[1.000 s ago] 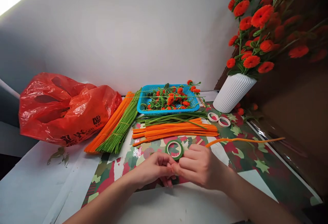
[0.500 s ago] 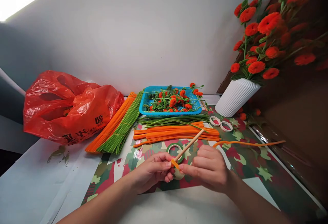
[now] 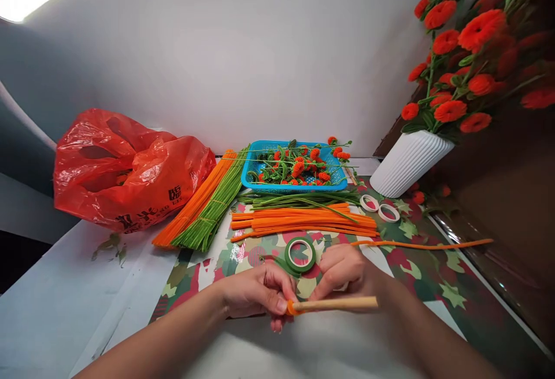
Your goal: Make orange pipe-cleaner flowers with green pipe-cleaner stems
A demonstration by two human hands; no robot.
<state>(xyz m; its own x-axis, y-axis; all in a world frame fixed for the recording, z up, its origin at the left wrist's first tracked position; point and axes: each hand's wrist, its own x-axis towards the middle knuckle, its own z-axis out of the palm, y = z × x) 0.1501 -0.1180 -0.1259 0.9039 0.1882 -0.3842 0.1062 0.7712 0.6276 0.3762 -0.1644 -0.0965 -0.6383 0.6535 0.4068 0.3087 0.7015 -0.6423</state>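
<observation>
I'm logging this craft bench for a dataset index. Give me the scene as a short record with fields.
left hand: left hand pinches the orange pipe cleaner end at the stick's tip
right hand: right hand holds the wooden stick, which lies level
near hands: green tape roll flat on the patterned mat
behind: loose orange pipe cleaners, bundled orange and green stems, blue basket of small flowers
left side: red plastic bag
right side: white vase with orange flowers, two white tape rolls

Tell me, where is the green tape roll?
In the head view, the green tape roll lies flat on the patterned mat, just beyond both hands and in front of the loose orange pipe cleaners.
</observation>
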